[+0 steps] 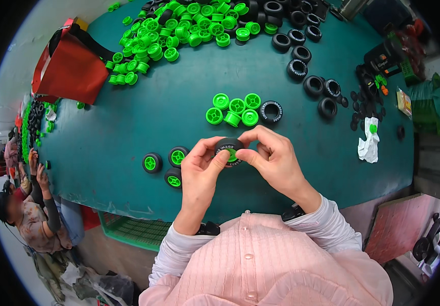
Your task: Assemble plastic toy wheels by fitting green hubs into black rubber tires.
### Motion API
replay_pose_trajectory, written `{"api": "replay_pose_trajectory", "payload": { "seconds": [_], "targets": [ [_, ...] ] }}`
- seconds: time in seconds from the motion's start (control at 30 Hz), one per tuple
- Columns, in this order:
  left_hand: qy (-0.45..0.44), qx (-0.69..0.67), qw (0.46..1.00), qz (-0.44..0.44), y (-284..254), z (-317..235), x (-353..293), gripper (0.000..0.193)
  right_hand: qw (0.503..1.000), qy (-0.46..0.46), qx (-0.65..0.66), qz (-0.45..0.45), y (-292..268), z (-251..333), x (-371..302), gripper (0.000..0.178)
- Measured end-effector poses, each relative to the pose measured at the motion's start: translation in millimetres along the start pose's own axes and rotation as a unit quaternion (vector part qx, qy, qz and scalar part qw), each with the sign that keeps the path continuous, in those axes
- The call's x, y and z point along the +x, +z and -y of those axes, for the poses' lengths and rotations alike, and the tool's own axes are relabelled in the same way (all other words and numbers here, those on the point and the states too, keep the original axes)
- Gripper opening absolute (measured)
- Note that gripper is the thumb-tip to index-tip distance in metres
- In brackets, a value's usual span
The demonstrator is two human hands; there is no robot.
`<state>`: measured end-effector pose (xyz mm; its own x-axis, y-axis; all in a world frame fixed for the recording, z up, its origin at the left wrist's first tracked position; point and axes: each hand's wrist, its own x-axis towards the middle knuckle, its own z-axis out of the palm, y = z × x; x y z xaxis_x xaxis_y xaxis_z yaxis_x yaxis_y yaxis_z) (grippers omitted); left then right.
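Note:
Between my hands, above the green tabletop, is a black toy tyre (pixel 226 142) with a green wheel rim (pixel 231 155) inside its opening. My left hand (pixel 200 166) grips the tyre from the left, its thumb pressed on the rim. From the right, my right hand (pixel 272 155) pinches the same tyre, thumb also at the rim. Just beyond my fingers sits a small group of loose green rims (pixel 236 106) with one bare tyre (pixel 271 111) beside them. To the left of my left hand lie three wheels with tyres around green rims (pixel 152 162).
A large heap of green rims (pixel 179 30) covers the far side, with black tyres (pixel 297 69) scattered down the right. A red bag (pixel 72 66) stands at the far left. White tissue (pixel 369 143) lies at right. Another person (pixel 33 219) works at the left edge.

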<state>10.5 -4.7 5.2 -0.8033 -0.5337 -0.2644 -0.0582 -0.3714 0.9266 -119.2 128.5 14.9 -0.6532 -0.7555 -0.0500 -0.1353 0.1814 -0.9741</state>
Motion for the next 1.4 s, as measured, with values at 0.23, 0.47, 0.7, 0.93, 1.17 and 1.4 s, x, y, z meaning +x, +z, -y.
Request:
{"api": "replay_pose_trajectory", "payload": {
  "seconds": [0.23,0.47,0.7,0.93,1.17,1.4],
  "targets": [
    [0.025,-0.046,0.999,0.015,-1,7,-4,0.029,0.996,0.042,0.071,0.017,0,1,1,0.018],
    [-0.046,-0.163,0.985,-0.023,16,1,5,0.031,0.991,0.078,0.11,0.026,1,-9,7,0.015],
    [-0.016,-0.02,1.0,0.015,-3,-4,2,0.027,0.999,0.038,0.038,0.001,5,0,1,0.02],
    [0.027,0.016,0.998,0.061,-8,-3,-1,0.024,0.999,-0.033,0.001,0.014,6,-1,-3,0.016],
    [-0.073,-0.21,0.975,0.01,4,9,6,0.031,0.972,0.162,0.161,0.05,3,-8,12,0.014],
    [-0.04,-0.016,0.998,0.038,-13,2,3,0.031,0.999,0.01,0.036,-0.003,4,-7,1,0.019]
  ]
}}
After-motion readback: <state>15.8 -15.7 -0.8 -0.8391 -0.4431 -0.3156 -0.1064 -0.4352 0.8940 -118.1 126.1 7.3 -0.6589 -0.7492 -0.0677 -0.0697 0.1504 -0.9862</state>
